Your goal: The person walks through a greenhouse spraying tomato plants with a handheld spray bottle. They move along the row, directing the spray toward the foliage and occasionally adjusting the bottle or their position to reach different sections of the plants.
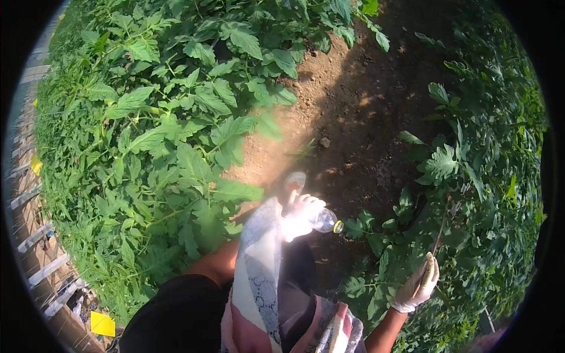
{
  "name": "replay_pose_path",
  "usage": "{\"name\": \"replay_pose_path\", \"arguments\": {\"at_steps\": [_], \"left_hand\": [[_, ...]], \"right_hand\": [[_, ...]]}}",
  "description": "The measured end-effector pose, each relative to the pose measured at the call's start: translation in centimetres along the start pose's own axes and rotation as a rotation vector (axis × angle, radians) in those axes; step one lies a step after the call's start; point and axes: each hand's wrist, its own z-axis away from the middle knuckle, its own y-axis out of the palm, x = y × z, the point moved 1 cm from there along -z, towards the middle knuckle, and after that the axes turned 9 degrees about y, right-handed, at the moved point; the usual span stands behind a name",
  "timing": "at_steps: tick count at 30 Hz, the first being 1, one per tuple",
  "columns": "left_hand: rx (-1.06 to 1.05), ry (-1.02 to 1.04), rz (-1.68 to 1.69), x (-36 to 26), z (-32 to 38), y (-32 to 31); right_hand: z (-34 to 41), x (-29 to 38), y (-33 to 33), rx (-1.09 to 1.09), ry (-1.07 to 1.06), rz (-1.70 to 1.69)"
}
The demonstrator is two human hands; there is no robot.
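Observation:
My left hand [302, 215], in a white glove washed out by sunlight, is closed around a clear plastic bottle [325, 220] with a yellow ring at its neck. The bottle lies on its side, its neck pointing right. My right hand [418, 284], in a thin whitish glove, grips a thin brown stick [440, 229] that reaches up into the foliage of the right row. A patterned cloth [260, 264] hangs down in front of my body, beside the left hand. Part of a shoe [295, 182] shows just above the left hand.
Dense tomato plants [176, 110] fill the left side, and another leafy row [490, 176] stands on the right. A bare soil path [353, 110] with small clods runs between them, partly shaded. Yellow cards [103, 323] and pale slats [48, 269] show at the far left.

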Motion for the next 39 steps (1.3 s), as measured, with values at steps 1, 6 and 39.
{"name": "replay_pose_path", "arguments": {"at_steps": [1,6,39], "left_hand": [[0.039,0.02,0.059,-1.3,-0.5,-1.9],[-0.111,0.039,0.326,-1.7,1.0,-5.2],[-0.953,-0.58,1.48,-2.5,-1.6,-13.7]], "right_hand": [[0.8,0.5,-0.5,0.02,0.018,-0.02],[-0.5,9.9,-2.8,0.196,-0.067,-0.253],[-30.3,27.7,4.8,0.802,0.145,-1.126]]}}
